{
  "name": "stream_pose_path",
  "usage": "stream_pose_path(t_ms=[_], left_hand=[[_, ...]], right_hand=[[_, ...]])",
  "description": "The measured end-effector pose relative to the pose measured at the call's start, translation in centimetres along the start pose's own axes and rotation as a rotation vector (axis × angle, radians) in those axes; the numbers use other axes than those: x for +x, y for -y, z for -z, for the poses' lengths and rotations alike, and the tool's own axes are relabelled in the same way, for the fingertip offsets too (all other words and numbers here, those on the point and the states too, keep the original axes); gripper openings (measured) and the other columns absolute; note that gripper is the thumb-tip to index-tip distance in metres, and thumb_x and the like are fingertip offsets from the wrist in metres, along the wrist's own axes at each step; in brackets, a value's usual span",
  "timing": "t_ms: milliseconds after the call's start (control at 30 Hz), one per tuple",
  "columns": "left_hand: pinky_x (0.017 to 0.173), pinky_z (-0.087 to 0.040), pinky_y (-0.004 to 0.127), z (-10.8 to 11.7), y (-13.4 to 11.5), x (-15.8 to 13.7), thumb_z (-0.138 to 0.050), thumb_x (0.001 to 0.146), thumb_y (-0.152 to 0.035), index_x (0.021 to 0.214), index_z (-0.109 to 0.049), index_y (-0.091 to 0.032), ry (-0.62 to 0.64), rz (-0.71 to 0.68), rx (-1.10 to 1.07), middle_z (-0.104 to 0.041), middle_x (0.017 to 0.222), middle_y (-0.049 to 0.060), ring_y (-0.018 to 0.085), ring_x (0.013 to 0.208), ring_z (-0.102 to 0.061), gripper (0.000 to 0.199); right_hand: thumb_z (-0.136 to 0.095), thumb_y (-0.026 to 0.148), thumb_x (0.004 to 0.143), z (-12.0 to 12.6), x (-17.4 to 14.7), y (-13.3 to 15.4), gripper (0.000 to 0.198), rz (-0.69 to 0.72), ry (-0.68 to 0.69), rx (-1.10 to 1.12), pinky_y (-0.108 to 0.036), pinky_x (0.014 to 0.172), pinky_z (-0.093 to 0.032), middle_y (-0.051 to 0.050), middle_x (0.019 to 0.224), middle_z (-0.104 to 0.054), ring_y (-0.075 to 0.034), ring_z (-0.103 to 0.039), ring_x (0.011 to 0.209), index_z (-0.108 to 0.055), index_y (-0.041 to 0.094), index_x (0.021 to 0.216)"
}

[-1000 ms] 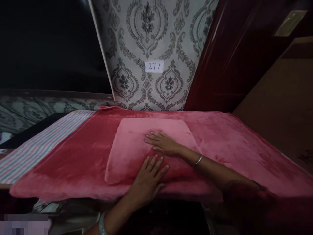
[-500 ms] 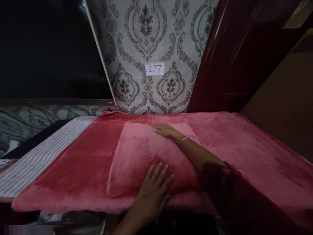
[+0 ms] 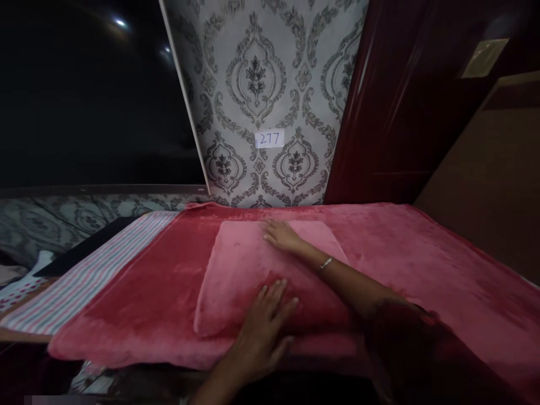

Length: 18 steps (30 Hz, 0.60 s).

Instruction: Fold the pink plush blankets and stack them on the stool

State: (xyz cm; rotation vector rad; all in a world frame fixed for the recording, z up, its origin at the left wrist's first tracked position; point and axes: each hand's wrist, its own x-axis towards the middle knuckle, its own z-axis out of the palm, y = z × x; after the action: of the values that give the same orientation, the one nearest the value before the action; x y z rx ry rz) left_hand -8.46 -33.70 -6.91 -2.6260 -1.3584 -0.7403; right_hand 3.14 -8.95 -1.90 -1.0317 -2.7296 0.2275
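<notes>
A pink-red plush pillow cover (image 3: 236, 270), roughly square, lies flat in front of me. Whether anything fills it I cannot tell. My left hand (image 3: 264, 326) rests on its near edge, palm down with the fingers spread. Farther back, my right hand (image 3: 283, 235) lies flat near the far edge, fingers stretched out, a thin bangle on its wrist. Neither hand grips anything. Under the cover spreads a large plush blanket (image 3: 156, 287) of the same pink and red.
A striped cloth (image 3: 101, 264) shows left of the blanket. Behind stand a dark television screen (image 3: 93, 101), a patterned wall with a paper label (image 3: 269, 138) marked 277, and a dark red door (image 3: 392, 112). A brown panel (image 3: 493, 185) borders the right side.
The camera view has tilted up and shifted slightly left. Both hands stay on the pillow cover in nearly the same places; the cover lies as before.
</notes>
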Motion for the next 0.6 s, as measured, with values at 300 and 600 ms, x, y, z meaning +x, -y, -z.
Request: stream_pose_path(t_ms=[300, 600], left_hand=[[0.126, -0.019, 0.053, 3.6, 9.3, 9.3, -0.036, 0.103, -0.045, 0.157, -0.037, -0.017, 0.384, 0.155, -0.207, -0.036, 0.163, 0.013, 0.025, 0.153, -0.029, 0.061], [0.123, -0.009, 0.061, 0.8, 19.2, 13.3, -0.036, 0.102, -0.056, 0.158, -0.034, -0.035, 0.517, 0.238, 0.057, -0.024, 0.169, 0.003, 0.030, 0.157, -0.016, 0.060]], right_hand=[[-0.057, 0.048, 0.099, -3.9, -7.0, 6.2, 0.059, 0.528, -0.009, 0.136, -0.044, 0.126, -0.020, -0.013, 0.159, -0.043, -0.028, -0.029, 0.153, -0.055, 0.015, 0.147], [-0.042, 0.058, 0.104, -3.0, -7.2, 6.0, 0.067, 0.497, 0.095, 0.172, -0.050, 0.127, -0.003, -0.008, 0.169, -0.022, -0.024, -0.010, 0.158, -0.030, 0.025, 0.161]])
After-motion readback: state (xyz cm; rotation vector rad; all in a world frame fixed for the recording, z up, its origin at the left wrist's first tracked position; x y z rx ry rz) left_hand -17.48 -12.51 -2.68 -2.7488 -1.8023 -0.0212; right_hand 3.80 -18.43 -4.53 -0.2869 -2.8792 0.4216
